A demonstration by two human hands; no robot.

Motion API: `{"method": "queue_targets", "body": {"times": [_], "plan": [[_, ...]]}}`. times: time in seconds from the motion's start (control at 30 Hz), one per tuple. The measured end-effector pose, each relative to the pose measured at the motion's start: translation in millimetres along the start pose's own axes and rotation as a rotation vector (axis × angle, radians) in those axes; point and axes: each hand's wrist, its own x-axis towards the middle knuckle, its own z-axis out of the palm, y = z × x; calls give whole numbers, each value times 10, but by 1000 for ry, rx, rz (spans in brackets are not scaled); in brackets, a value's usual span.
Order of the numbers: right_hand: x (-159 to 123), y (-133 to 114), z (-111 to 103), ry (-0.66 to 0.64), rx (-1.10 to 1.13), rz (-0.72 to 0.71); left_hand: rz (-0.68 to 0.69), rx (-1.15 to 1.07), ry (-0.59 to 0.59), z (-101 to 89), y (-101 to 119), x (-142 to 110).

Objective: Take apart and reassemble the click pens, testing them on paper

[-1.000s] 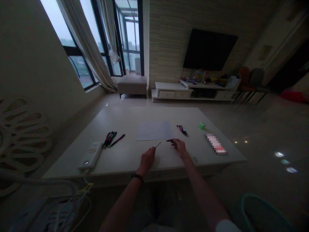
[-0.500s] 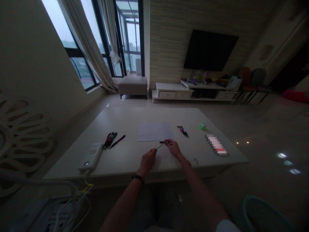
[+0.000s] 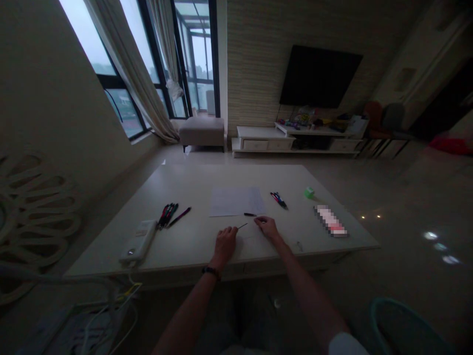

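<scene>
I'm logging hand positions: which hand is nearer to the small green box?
The right. The right hand is left of and nearer the camera than the green box; the left hand is farther left.

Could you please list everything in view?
table: one, white, centre
paper: one, white, table
pen bunches: two, mixed, table
single pen: one, dark, table left
rod: one, dark, in left hand
stub: one, black, near right hand
block: one, green, table right
blurred item: one, pink, table right
power strip: one, white, table left
stool: one, grey, back
curtains: two, pale, left
television: one, black, back
cabinet: one, white, back
chairs: two, orange and grey, back
tub: one, teal, floor
hands: two, bare, over table
</scene>
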Motion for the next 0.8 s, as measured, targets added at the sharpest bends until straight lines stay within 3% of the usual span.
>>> {"method": "queue_targets", "body": {"times": [0.17,0.4,0.5,0.67,0.8], "plan": [[11,-52,167,-11,31,20,-9,2,10,-12,-3,-9],[-411,-89,323,-145,-83,-160,70,-45,-21,-45,8,-17],[-432,-52,272,-92,-111,-157,70,-62,-7,-28,-2,-19],[-261,68,-28,135,-167,-161,-63,-107,68,42,-28,9],[-93,57,23,125,-225,-188,-36,-121,77,44,-30,3]]}}
